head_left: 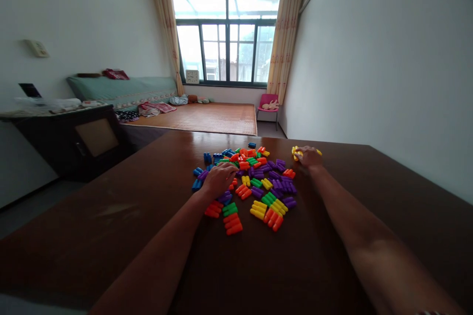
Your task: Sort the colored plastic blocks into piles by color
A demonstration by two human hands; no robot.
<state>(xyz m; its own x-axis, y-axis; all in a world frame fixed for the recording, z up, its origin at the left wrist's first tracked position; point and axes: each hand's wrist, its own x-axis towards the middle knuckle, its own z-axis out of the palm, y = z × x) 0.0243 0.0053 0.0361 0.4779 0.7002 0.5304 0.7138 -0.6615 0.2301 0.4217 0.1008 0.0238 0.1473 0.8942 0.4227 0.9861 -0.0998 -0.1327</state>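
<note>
A spread of ribbed plastic toy blocks [257, 175] in orange, green, purple, blue and yellow lies loosely on the dark table. Over the left part of this pile is my left hand [221, 175], its fingers bent together and pointing right. Its fingertips are hidden among the pieces, so what they grip cannot be made out. Farther right, apart from the pile, my right hand [309, 156] has its fingers closed on a small group of yellow toy blocks [295, 153]. More yellow shows just beyond that hand's right side.
The glossy brown table [121, 206] reaches toward a low bed [221, 115] with a woven mat. A dark cabinet [74, 142] stands at the left, a pink chair [268, 103] by the window. A white wall [388, 59] runs along the right.
</note>
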